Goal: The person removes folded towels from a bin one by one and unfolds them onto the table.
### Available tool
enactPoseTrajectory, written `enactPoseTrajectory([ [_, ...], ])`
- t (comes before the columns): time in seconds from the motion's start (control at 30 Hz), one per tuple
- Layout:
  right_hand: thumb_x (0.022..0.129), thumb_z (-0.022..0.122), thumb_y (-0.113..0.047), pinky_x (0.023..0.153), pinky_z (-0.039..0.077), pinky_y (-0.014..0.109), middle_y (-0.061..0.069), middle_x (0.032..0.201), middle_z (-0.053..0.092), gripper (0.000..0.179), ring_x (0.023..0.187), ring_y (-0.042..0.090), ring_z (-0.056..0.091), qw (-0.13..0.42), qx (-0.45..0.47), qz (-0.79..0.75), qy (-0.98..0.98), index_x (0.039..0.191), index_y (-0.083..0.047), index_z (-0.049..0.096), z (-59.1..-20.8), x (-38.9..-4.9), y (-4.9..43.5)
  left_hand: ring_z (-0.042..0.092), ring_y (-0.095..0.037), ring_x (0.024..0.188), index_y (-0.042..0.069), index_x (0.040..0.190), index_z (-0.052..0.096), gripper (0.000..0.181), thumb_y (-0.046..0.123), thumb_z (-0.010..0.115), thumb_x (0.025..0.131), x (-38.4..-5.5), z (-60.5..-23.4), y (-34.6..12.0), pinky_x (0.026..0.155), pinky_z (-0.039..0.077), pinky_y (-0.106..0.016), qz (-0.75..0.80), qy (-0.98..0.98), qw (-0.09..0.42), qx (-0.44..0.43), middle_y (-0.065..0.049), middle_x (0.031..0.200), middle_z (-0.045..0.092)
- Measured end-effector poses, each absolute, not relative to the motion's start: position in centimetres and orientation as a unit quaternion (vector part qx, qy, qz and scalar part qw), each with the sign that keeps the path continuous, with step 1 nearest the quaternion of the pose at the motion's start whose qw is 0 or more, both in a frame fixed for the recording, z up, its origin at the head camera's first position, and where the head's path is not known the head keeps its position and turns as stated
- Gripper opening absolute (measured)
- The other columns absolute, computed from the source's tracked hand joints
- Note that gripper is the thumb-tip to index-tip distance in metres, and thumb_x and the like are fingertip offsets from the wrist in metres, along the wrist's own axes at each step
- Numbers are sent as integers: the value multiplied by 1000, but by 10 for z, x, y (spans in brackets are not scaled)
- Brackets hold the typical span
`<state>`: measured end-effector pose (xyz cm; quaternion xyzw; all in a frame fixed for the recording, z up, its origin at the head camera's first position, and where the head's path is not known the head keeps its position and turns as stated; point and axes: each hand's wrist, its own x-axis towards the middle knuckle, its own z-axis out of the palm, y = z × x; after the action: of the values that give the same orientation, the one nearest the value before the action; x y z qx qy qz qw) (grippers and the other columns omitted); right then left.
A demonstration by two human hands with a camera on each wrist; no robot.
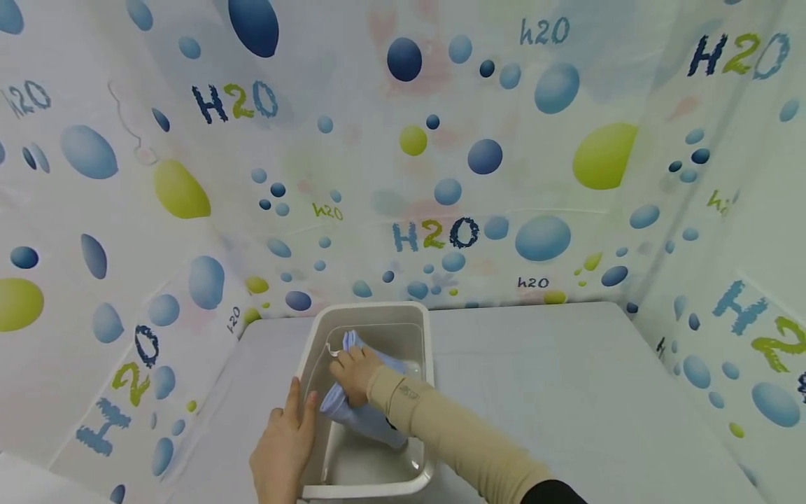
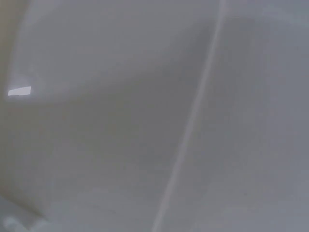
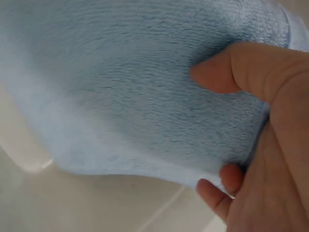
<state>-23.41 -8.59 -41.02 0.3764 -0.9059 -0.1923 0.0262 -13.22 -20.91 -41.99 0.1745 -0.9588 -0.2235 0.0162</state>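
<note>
A light blue terry towel (image 1: 365, 422) lies bunched inside a pale grey plastic basin (image 1: 428, 357). My right hand (image 1: 356, 373) reaches into the basin and grips the towel. In the right wrist view, the thumb of the right hand (image 3: 285, 101) presses on the looped face of the towel (image 3: 130, 92), with other fingertips below its edge. My left hand (image 1: 283, 444) is at the basin's left rim, its fingers extended. The left wrist view holds only a blurred pale surface with a light line across it; no hand shows there.
The basin stands on a table with a white cover (image 1: 535, 378). Behind and at both sides hangs a white curtain (image 1: 352, 161) printed with blue and green bubbles and H2O lettering. A beige sleeve (image 1: 453, 427) covers the right forearm and crosses the basin's right rim.
</note>
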Motion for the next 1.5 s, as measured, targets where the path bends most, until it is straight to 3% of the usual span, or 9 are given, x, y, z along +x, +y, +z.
enactPoseTrajectory([
  [0.2,82,60,-46,89,42,21,-9,114,47,43,100,7,45,74,407,-181,-892,116,-26,44,-401,-240,-77,60,-38,71,14,147,26,75,65,19,93,-129,-423,-208,48,43,-46,-210,-960,36,182,-30,104,55],
  [0.37,85,55,-41,88,44,22,-6,112,49,34,97,9,47,137,435,-156,-876,112,-22,45,-394,-243,-68,58,-46,89,10,144,33,70,59,22,95,-126,-425,-204,56,47,-56,-211,-958,72,182,-31,111,54],
  [0.5,89,49,-36,85,43,22,-6,110,48,27,96,10,47,183,442,-133,-868,111,-21,45,-388,-244,-63,52,-51,105,6,139,41,62,50,26,99,-124,-427,-200,73,45,-63,-223,-948,149,170,-30,123,50],
  [0.7,92,44,-36,82,41,23,-5,106,46,23,94,12,45,233,445,-91,-860,109,-22,46,-376,-241,-56,54,-52,99,0,132,50,48,34,44,98,-122,-429,-196,76,42,-63,-236,-915,308,108,-30,118,54],
  [0.93,91,44,-37,79,39,23,-5,102,46,20,89,12,43,298,451,-57,-839,104,-21,45,-360,-233,-50,56,-47,94,-3,132,47,66,40,63,85,-121,-431,-195,77,42,-57,-253,-885,387,59,-28,110,59],
  [1.03,90,46,-35,79,39,24,-4,100,47,20,87,13,43,318,453,-29,-832,103,-20,46,-352,-229,-47,57,-45,94,-5,131,46,78,38,75,73,-121,-430,-194,76,43,-56,-258,-879,400,42,-25,109,61],
  [1.17,90,48,-34,83,39,25,-3,101,48,24,91,13,44,336,460,10,-822,108,-18,44,-340,-223,-42,57,-41,94,-4,132,45,85,31,82,64,-122,-427,-192,76,43,-54,-273,-882,382,43,-22,110,62],
  [1.5,86,55,-26,88,40,27,2,107,45,32,98,15,44,368,474,93,-795,111,-15,39,-318,-216,-25,60,-43,97,-2,134,45,78,30,79,71,-121,-414,-187,78,45,-56,-292,-897,325,72,-25,113,62],
])
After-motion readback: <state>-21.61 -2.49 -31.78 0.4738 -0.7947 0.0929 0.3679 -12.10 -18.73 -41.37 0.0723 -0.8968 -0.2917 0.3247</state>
